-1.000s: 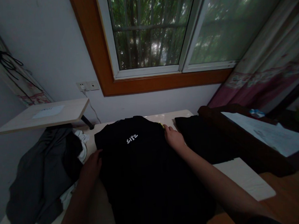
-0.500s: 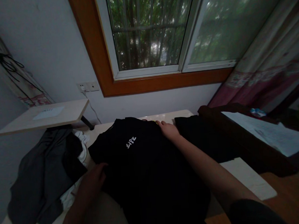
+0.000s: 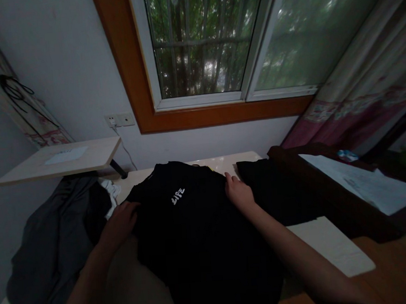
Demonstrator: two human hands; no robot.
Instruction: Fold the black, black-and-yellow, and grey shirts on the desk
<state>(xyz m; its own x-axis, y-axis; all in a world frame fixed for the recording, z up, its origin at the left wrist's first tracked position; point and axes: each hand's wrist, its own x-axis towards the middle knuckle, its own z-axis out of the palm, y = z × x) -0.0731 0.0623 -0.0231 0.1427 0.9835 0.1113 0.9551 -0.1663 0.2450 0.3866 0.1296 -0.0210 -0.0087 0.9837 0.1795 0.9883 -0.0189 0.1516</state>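
Black T-shirt, spread out, a bit creased at the left side, small white lettering on its upper part, yellow spot by the neck. It's on the pale table, between the person's hands. Left hand: at the shirt's left edge, fingers curled; can't tell from here if cloth is pinched. Right hand: at the shirt's right shoulder edge, fingers bent, grip unclear too. Right of shirt: another black cloth. Left of shirt: grey clothes. Beyond shirt: window.
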